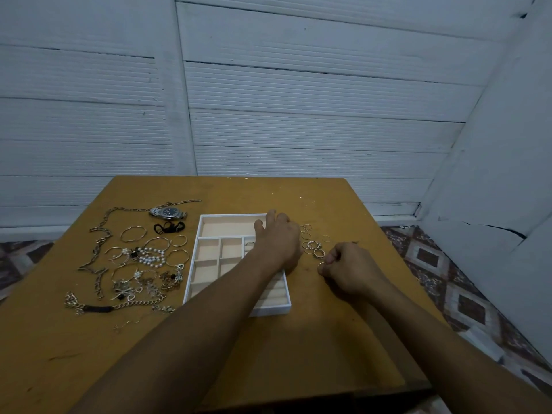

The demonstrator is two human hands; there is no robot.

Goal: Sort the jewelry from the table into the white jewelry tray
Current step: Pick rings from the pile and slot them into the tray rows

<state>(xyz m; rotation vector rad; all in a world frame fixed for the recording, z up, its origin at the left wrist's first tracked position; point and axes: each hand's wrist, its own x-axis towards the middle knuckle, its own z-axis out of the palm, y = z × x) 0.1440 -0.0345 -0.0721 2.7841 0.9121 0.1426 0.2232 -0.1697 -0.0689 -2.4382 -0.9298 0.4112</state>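
1. A white jewelry tray with pale beige lined compartments sits in the middle of a mustard-brown wooden table; the compartments in view hold nothing that can be made out
2. The left hand reaches across the tray, back up, and lies over its right wall near the far corner. The thumb is on the tray side and the fingers bend down past the wall; I cannot tell whether they grip the wall or only rest there
3. The right hand is on the table just right of the tray, fingers curled in tight, pinching a small ring at its fingertips
4. A loose cluster of thin metal rings lies on the table between the two hands, beside the tray's right wall
5. Left of the tray lies the rest of the jewelry: a silver wristwatch with a dark dial, a long chunky metal chain, thin round bangles, a white pearl bracelet and a small black piece, too small to identify
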